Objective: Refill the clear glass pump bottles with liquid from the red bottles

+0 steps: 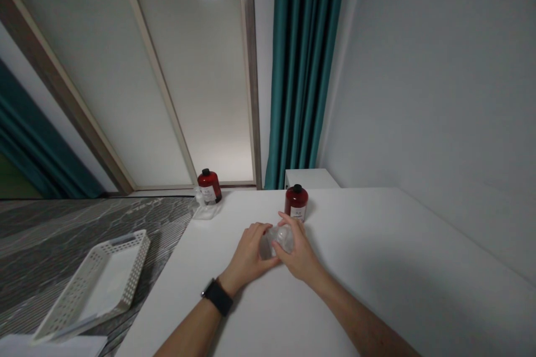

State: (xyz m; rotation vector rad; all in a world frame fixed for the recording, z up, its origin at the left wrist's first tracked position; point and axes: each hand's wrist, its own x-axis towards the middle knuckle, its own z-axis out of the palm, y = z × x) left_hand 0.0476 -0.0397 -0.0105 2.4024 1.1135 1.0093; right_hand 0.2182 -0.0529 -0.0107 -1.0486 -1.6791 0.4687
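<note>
A small clear plastic container [281, 236], rounded on top, sits between my two hands low over the white table [268, 301]. My left hand [250, 251], with a dark watch on its wrist, curves round the left side of it. My right hand [298, 248] grips it from the right with thumb and fingers. Its exact kind is hard to make out, since the fingers cover part of it. Just behind my right hand stands a dark red bottle [296, 198] with a black cap and white label, upright.
A second red bottle [210, 185] stands at the table's far left corner, beside a clear container on a clear tray [205, 213]. A white perforated basket [140, 256] lies lower left, over a grey patterned floor. A white cabinet [312, 177] and teal curtain [304, 67] are behind the table.
</note>
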